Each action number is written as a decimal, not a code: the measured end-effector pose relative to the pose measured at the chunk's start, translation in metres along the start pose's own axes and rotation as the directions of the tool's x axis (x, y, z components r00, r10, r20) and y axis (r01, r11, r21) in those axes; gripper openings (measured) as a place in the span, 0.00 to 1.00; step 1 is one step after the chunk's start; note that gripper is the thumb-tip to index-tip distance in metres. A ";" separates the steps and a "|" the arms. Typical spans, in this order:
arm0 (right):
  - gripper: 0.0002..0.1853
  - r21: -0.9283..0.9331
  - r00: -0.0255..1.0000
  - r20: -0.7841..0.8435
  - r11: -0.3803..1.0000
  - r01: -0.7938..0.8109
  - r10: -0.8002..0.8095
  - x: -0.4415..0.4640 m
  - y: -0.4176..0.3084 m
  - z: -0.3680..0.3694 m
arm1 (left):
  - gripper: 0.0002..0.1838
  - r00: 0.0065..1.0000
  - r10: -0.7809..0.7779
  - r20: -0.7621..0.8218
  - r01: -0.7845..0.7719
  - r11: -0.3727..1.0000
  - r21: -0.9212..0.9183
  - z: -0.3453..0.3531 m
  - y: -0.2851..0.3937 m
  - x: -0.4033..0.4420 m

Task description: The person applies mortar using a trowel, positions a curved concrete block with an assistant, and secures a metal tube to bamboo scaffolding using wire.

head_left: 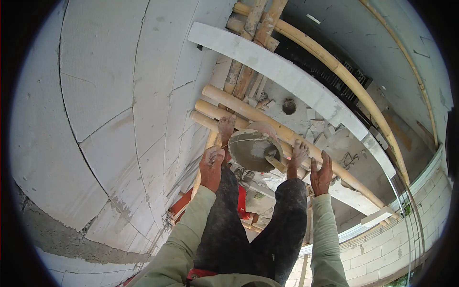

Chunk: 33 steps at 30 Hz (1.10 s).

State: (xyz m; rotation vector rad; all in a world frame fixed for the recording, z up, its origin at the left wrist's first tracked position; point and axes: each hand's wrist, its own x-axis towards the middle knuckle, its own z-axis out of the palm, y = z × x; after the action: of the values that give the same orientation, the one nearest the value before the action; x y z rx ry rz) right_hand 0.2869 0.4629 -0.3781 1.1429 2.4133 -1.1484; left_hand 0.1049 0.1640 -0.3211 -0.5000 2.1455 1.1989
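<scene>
A bucket of wet grey mortar (pixel 248 155) sits between my bare feet, with the pale handle of a tool (pixel 276 164) sticking out of it. Left of the bucket is my left hand (pixel 211 167), its fingers curled closed. A thin pale line (pixel 241 140) crosses the mortar towards those fingertips; whether they grip it I cannot tell. My right hand (pixel 321 173) hangs palm-forward beside my right foot, fingers and thumb apart, holding nothing. Bamboo poles (pixel 253 109) run under my feet.
A wall of large pale blocks (pixel 103 119) rises close on my left. A long pale beam (pixel 287 74) crosses ahead, with a curved bamboo pole (pixel 330 60) beyond it. Far below lie rubble (pixel 318 126) and a round dark container (pixel 289 106). A block wall (pixel 377 253) stands at lower right.
</scene>
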 end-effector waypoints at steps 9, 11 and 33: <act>0.46 -0.403 0.802 0.020 0.729 0.553 -0.597 0.164 -0.139 0.034 | 0.14 0.996 -0.035 -0.083 0.019 0.981 -0.191 -0.014 -0.025 0.027; 0.48 -0.444 0.783 0.072 0.684 0.580 -0.618 0.194 -0.157 0.047 | 0.15 0.993 -0.055 -0.108 0.021 0.955 -0.296 -0.002 -0.039 0.033; 0.48 -0.515 0.737 -0.055 0.651 0.557 -0.673 0.230 -0.201 0.092 | 0.23 0.983 0.145 -0.108 -0.165 0.965 -0.205 -0.030 -0.006 0.188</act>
State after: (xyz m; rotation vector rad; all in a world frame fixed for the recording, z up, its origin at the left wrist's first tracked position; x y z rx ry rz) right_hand -0.0252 0.4444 -0.4423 0.2876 3.1629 -0.4757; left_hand -0.0399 0.1305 -0.4400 -0.4942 2.1780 1.5320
